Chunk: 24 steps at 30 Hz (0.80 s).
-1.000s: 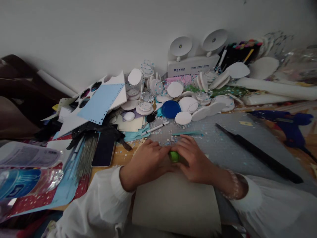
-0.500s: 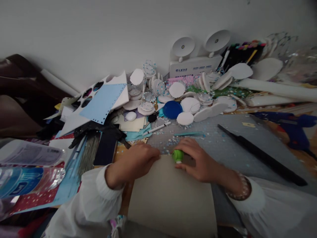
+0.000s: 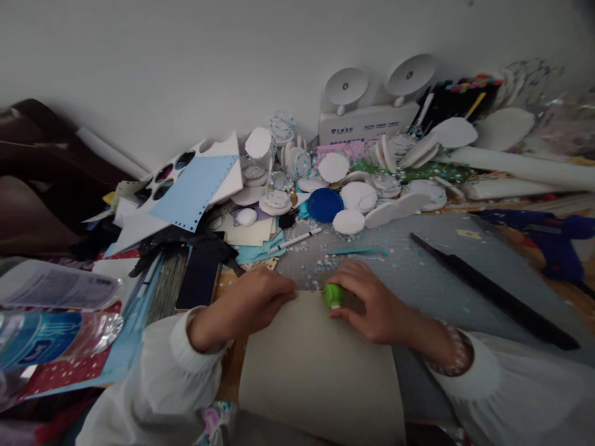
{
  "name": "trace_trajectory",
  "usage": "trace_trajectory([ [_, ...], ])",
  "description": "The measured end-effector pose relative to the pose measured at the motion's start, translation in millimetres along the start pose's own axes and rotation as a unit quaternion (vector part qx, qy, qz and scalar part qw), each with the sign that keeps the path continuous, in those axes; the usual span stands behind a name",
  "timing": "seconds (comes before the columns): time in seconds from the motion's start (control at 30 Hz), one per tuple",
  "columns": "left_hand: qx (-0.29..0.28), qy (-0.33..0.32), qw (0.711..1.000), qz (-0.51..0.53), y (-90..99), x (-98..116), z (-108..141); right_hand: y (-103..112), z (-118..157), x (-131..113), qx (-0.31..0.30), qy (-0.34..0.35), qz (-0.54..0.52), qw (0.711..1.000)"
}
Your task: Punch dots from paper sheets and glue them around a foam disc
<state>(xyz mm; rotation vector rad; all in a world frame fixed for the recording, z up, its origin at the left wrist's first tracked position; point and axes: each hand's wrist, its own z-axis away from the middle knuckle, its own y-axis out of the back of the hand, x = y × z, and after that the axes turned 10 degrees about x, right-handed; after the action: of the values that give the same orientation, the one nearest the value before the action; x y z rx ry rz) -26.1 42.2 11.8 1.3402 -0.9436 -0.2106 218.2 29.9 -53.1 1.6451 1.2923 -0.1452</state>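
Note:
A plain beige-grey sheet of card (image 3: 320,365) lies in front of me, its near end towards my body. My left hand (image 3: 253,300) is closed at the sheet's far left corner, fingertips pinching that edge. Between the thumb and fingers of my right hand (image 3: 372,303) is a small green craft punch (image 3: 333,296), sitting at the far edge of the card right of my left fingertips. The punch's slot is too small to make out. Tiny pale-blue and white paper bits (image 3: 311,269) are scattered just beyond the sheet.
White discs (image 3: 357,197) and a blue lid (image 3: 325,205) pile up at the back. A black knife-like tool (image 3: 493,291) and a blue glue gun (image 3: 553,238) lie right. Leftward are a phone (image 3: 198,282), hole-edged blue paper (image 3: 195,189) and a water bottle (image 3: 60,334).
The green punch has tilted slightly in my right hand. My left hand and sleeve have shifted a little to the left; the sheet's near end has moved slightly.

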Motion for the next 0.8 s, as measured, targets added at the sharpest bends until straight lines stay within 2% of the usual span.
trace_trajectory([
  [0.17, -0.002, 0.008, 0.999, -0.04, -0.8, 6, -1, 0, -1, -4, 0.015, 0.012, 0.012, 1.0],
  [0.33, 0.069, 0.01, 0.985, -0.158, -5.5, 43, -5, -2, -1, -6, 0.01, 0.017, 0.025, 0.999],
  [0.43, 0.062, -0.008, 0.983, -0.172, -17.2, 56, -15, -3, -1, -7, 0.007, 0.023, 0.016, 1.0],
  [0.6, 0.037, -0.038, 0.978, -0.201, -38.3, 46, -29, -4, 0, -6, 0.017, 0.025, 0.05, 0.998],
  [0.8, 0.052, -0.057, 0.981, -0.179, -45.2, 35, -27, -5, 0, -6, 0.027, 0.035, 0.086, 0.995],
])
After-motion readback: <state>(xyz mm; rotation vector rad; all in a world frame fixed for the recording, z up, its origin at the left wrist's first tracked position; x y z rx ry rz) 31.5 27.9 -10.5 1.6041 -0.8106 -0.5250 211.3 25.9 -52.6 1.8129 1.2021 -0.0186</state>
